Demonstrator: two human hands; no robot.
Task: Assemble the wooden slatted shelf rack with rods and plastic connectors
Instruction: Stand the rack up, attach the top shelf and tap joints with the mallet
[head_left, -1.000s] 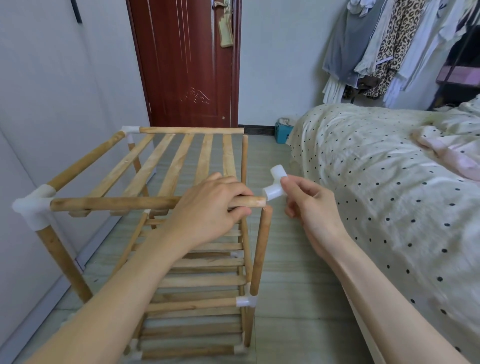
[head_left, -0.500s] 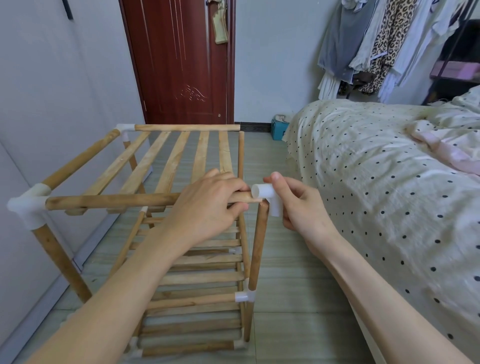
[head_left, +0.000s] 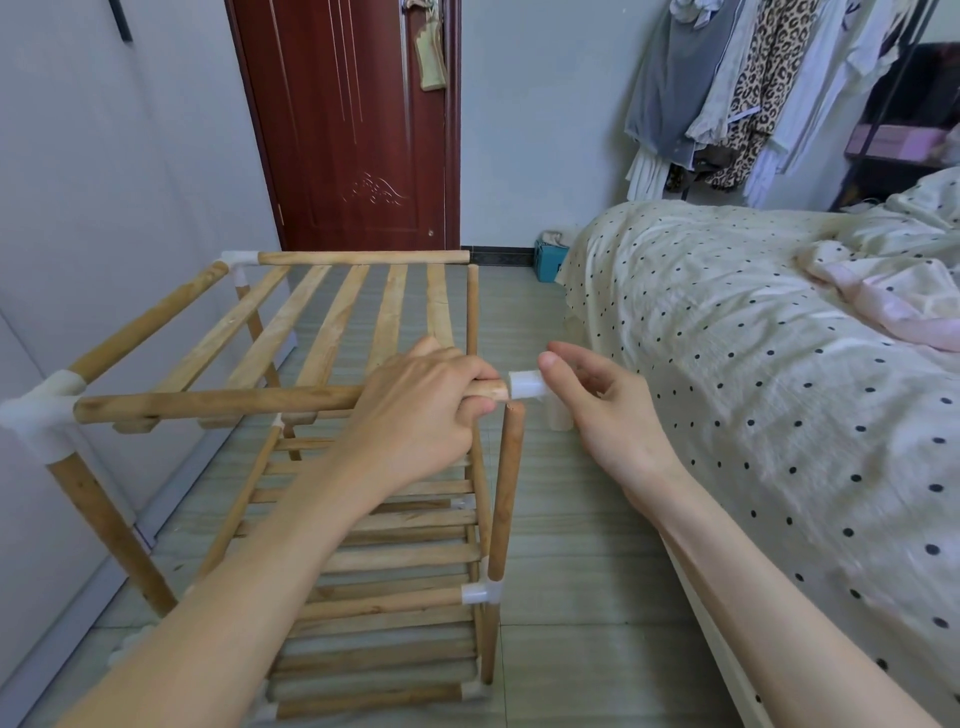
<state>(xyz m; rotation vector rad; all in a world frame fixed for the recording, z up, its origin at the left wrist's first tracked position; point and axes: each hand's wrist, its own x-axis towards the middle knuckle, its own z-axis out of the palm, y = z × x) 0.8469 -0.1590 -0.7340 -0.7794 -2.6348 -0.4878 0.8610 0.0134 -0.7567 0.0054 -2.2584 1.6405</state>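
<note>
The wooden rack (head_left: 332, 322) stands on the floor with a slatted top shelf and lower slatted tiers. My left hand (head_left: 421, 405) grips the front top rod (head_left: 218, 402) near its right end. A white plastic connector (head_left: 524, 387) sits against that rod's end, one socket facing it and another leg pointing down. My right hand (head_left: 608, 415) holds the connector, thumb on top and fingers curled behind. The front right upright rod (head_left: 506, 493) ends bare just below the connector, slightly left of its downward leg. White connectors join the rack's left corners (head_left: 39, 415).
A bed with a dotted cover (head_left: 753, 364) runs close along the right of the rack. A pale wall panel (head_left: 78, 208) is tight on the left. Behind stand a dark red door (head_left: 353, 130), a teal box (head_left: 548, 260) and hanging clothes (head_left: 753, 88).
My right hand turned the connector from tilted upward to level and brought it against the rod's end. My left hand kept its grip on the rod.
</note>
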